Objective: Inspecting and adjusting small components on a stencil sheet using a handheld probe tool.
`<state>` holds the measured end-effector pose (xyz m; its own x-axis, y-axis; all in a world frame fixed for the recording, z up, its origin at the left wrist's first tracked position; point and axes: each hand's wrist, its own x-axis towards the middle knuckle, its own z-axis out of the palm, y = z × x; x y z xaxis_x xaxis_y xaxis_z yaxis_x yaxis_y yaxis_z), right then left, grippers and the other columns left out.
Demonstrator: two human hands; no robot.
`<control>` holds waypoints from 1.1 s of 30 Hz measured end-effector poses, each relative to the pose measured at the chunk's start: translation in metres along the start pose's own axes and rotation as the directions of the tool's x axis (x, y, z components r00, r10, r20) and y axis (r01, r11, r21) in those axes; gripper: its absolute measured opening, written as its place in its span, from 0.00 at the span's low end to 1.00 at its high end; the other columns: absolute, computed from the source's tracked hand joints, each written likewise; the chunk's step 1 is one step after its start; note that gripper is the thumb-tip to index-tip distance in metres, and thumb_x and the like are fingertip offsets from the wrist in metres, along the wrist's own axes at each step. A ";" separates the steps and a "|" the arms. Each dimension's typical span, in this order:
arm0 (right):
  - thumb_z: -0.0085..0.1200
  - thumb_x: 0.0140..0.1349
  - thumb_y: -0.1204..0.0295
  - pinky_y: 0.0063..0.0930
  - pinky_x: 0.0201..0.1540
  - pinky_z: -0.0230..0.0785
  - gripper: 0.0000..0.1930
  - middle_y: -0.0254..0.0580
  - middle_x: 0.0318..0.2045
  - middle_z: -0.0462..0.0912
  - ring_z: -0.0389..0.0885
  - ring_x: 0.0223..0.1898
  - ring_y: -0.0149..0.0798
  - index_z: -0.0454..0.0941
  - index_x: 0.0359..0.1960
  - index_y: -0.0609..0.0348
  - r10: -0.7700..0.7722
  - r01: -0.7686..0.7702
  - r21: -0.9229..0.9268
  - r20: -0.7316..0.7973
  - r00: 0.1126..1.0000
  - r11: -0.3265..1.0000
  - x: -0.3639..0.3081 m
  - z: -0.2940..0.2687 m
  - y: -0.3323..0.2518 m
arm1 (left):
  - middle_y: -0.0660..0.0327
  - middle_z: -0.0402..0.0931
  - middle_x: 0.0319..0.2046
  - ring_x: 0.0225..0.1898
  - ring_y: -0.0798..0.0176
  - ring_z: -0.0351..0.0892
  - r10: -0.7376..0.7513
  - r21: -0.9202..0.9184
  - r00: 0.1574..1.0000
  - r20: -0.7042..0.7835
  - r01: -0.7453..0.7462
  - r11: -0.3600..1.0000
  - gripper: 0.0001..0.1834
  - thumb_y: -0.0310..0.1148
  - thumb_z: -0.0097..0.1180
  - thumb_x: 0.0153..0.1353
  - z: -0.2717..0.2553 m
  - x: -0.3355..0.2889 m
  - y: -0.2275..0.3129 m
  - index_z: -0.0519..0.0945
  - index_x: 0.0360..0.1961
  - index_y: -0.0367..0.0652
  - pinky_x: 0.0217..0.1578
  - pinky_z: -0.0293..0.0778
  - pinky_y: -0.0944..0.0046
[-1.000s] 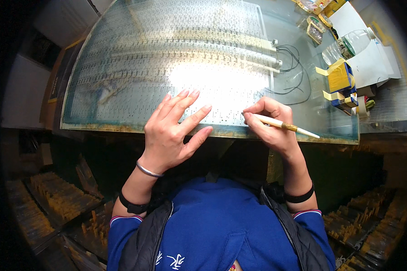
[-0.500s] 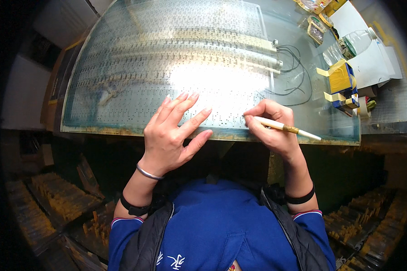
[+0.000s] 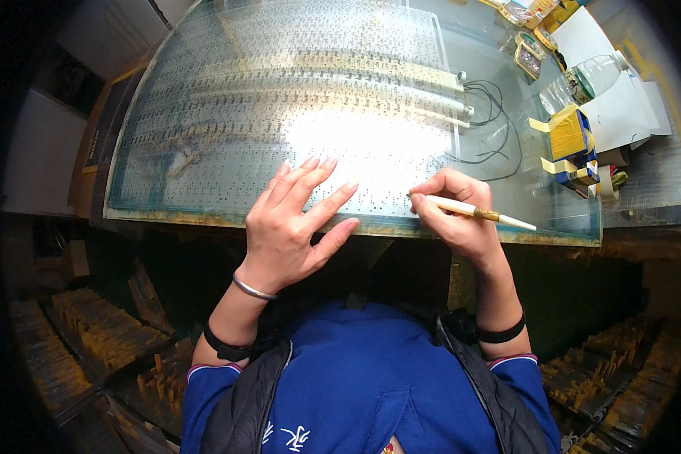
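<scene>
A clear sheet (image 3: 234,163) dotted with rows of small dark marks lies on a lit glass-topped table (image 3: 526,200). My left hand (image 3: 287,223) rests on its near part, fingers spread and holding nothing. To the right, my right hand (image 3: 458,216) is closed in a writing grip around a slim white pen (image 3: 516,222) with a gold band. The pen's rear end points down to the right. Its tip is hidden at my fingertips, by the sheet's near right part. A bright glare washes out the marks between and beyond my hands.
Tube lamps (image 3: 424,76) and dark cables (image 3: 499,113) show through the glass. Along the right side are yellow tape on blue dispensers (image 3: 571,136), a clear plastic bottle (image 3: 583,82), white papers (image 3: 620,110) and a small tray (image 3: 528,57). Racks of thin panels (image 3: 106,325) stand below.
My left hand has shifted very slightly to the right. The right hand keeps its grip on the pen in nearly the same place.
</scene>
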<state>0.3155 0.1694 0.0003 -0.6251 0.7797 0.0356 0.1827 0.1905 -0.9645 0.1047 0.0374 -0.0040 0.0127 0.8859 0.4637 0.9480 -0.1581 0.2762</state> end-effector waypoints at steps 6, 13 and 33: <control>0.62 0.55 0.74 0.18 0.27 0.69 0.06 0.35 0.22 0.82 0.77 0.25 0.21 0.82 0.29 0.65 0.034 -0.033 0.047 -0.034 0.999 0.998 0.001 0.006 -0.005 | 0.56 0.75 0.55 0.58 0.50 0.73 -0.003 -0.003 1.000 -0.007 0.003 1.000 0.21 0.44 0.62 0.55 0.000 0.000 0.000 0.82 0.51 0.55 0.61 0.65 0.46; 0.60 0.55 0.76 0.19 0.26 0.68 0.05 0.34 0.22 0.82 0.75 0.23 0.21 0.83 0.29 0.65 0.161 -0.146 0.190 -0.063 0.985 0.971 0.002 0.006 -0.010 | 0.56 0.75 0.55 0.58 0.50 0.73 0.000 -0.007 1.000 -0.006 0.000 1.000 0.20 0.43 0.62 0.56 -0.001 -0.001 0.001 0.82 0.51 0.55 0.61 0.65 0.46; 0.55 0.65 0.65 0.38 0.48 0.70 0.14 0.54 0.41 0.78 0.78 0.45 0.54 0.74 0.49 0.57 -0.235 0.335 -0.221 0.383 0.893 0.916 -0.019 -0.007 -0.014 | 0.56 0.76 0.55 0.58 0.51 0.73 -0.023 -0.017 0.999 -0.028 0.022 1.000 0.19 0.42 0.61 0.57 0.001 0.000 0.002 0.82 0.50 0.51 0.62 0.64 0.47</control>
<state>0.3307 0.1559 0.0152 -0.8922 0.4231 0.1580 0.1251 0.5675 -0.8138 0.1073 0.0371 -0.0043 -0.0178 0.8767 0.4808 0.9424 -0.1459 0.3009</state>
